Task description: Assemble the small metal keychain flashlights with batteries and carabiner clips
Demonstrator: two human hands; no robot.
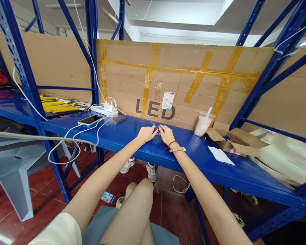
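Over the middle of the blue shelf [132,136], my left hand [146,134] and my right hand [166,134] come together with fingers closed. Between their fingertips is a small cluster of red, blue and white bits [157,130]. It is too small and too covered by the fingers to name. Both hands touch it, low over the shelf top. A red cord [169,145] and a beaded bracelet [177,149] circle my right wrist.
A phone [90,120] and a white power strip [102,110] with cables lie left. To the right stand a pink drink cup [202,124], white paper [220,155] and an open cardboard box [234,143]. A cardboard panel [127,81] closes off the back, between blue posts.
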